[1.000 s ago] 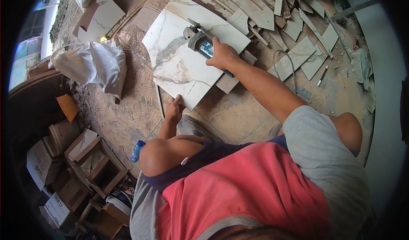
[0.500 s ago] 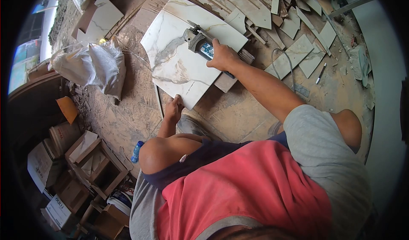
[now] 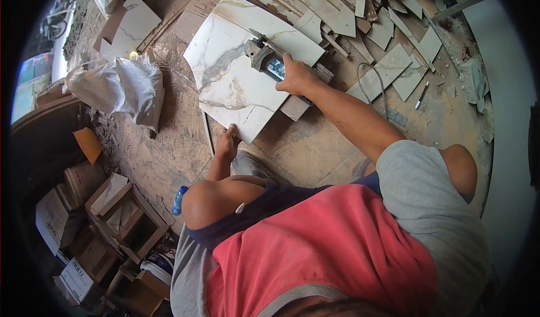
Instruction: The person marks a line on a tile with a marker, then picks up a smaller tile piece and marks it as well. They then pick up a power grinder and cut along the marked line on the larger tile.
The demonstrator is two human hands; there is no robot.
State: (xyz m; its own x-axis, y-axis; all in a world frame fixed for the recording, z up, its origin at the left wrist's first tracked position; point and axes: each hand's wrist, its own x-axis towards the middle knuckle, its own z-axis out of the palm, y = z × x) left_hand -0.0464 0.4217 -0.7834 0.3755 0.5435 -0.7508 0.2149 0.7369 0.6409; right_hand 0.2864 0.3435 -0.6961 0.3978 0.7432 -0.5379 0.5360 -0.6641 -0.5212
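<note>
A marble-patterned tile (image 3: 236, 92) lies raised on blocks above the dusty floor, white with grey and brown veins. My right hand (image 3: 295, 75) is wrapped round the body of an angle grinder (image 3: 270, 63), whose disc end is over the upper part of the tile. Whether the disc touches the surface, I cannot tell. At the tile's lower corner, my left hand (image 3: 228, 141) grips the edge, with the thumb on top and the other fingers partly hidden.
Broken tile pieces (image 3: 380, 75) spread across the upper right, with a cable (image 3: 383, 86) and a marker (image 3: 422, 95) near them. A white sack (image 3: 121, 86) sits at the left. Boxes (image 3: 76, 280) and a blue-capped bottle (image 3: 179, 200) are at the lower left.
The view has shifted very slightly. Both hands keep their holds on the grinder and the tile, with the grinder in nearly the same place on it.
</note>
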